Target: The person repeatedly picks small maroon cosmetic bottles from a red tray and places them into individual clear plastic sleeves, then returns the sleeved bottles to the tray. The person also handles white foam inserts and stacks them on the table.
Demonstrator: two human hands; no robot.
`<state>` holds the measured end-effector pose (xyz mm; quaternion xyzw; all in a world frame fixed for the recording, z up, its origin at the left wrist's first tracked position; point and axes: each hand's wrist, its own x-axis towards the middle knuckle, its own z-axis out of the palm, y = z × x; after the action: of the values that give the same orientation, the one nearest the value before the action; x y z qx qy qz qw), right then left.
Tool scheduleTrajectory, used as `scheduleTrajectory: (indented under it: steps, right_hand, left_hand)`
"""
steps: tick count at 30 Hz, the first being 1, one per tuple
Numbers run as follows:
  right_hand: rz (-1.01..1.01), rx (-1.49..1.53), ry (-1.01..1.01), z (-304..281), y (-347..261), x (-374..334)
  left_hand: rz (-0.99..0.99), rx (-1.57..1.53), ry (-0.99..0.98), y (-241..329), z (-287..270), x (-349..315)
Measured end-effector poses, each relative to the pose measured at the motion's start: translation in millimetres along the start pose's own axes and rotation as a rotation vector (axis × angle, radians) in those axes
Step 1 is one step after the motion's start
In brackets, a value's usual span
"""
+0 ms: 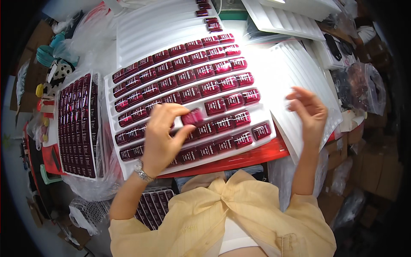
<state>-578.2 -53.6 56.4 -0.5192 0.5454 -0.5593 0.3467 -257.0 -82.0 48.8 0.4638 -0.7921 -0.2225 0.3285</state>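
My left hand (165, 128) pinches a small dark red glossy block (192, 117), perhaps a bottle, between thumb and fingers. It is slightly blurred and held just over the white ribbed tray (265, 115). Rows of the same red pieces (185, 77) with white print lie in the tray's grooves. A gap shows in one row near the held piece, and my left hand hides part of the lower rows. To the right, above white ribbed sheets, my right hand (308, 107) is raised with its fingers bent and thumb apart, holding nothing visible.
At the left stands a plastic-wrapped tray (77, 124) packed with similar dark red pieces; another filled tray (155, 206) sits low by my left arm. White ribbed sheets (299, 77) lie at the right. The red table edge (261, 152) runs before me. Cardboard boxes (364, 165) stand right.
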Motion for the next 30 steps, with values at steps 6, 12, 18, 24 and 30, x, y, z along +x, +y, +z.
scheduleTrajectory:
  steps: [6, 12, 18, 24, 30]
  right_hand:
    - [-0.427, -0.13, -0.239, 94.3, -14.5, -28.0]
    - [-0.242, -0.716, -0.081, -14.0, 12.6, -46.0]
    - [-0.086, -1.488, 0.018, -140.6, 78.2, -76.2]
    - [-0.08, -1.224, 0.055, -151.3, 93.3, -82.8]
    - [-0.112, -0.971, 0.123, -154.1, 99.9, -71.3]
  left_hand:
    - [-0.209, -0.782, 0.114, 38.5, 36.4, -15.1]
    - [-0.084, -0.088, 0.045, 13.3, 2.4, -1.7]
    - [0.058, 0.199, -0.072, -13.1, 11.2, 10.7]
    - [0.027, 0.241, 0.01, -10.0, -6.2, 3.7]
    - [-0.063, 0.274, -0.049, -25.0, -32.9, -22.6]
